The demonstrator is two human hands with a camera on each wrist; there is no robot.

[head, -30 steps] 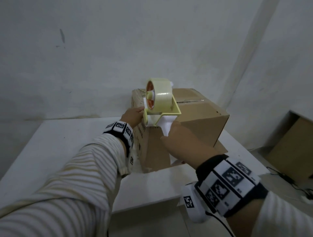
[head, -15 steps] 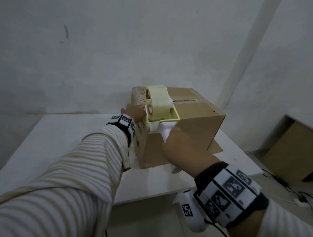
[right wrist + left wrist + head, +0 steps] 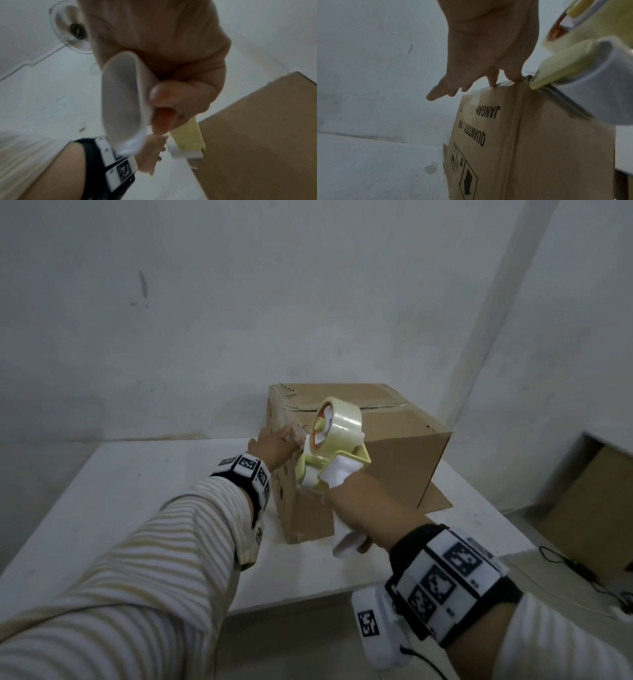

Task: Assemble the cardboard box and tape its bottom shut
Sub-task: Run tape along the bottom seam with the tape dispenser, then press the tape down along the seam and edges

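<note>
A brown cardboard box [image 3: 394,446] stands on the white table [image 3: 137,491], closed flaps on top with a seam running across them. My left hand [image 3: 279,441] lies at the box's near-left top edge; in the left wrist view its straight fingers [image 3: 493,79] press on that edge of the box [image 3: 539,148]. My right hand [image 3: 356,505] grips the white handle [image 3: 123,101] of a yellow tape dispenser [image 3: 334,446] carrying a clear tape roll. The dispenser's front end [image 3: 544,81] touches the box's top corner beside my left fingers.
One loose flap [image 3: 435,501] lies flat on the table under the box's right side. Another cardboard box [image 3: 596,508] and cables [image 3: 582,570] are on the floor at the right. Walls stand close behind and to the right. A fan [image 3: 72,29] hangs overhead.
The tape dispenser has dropped from above the box's top to its near-left corner and tilted. My left hand has stayed on the box's top edge.
</note>
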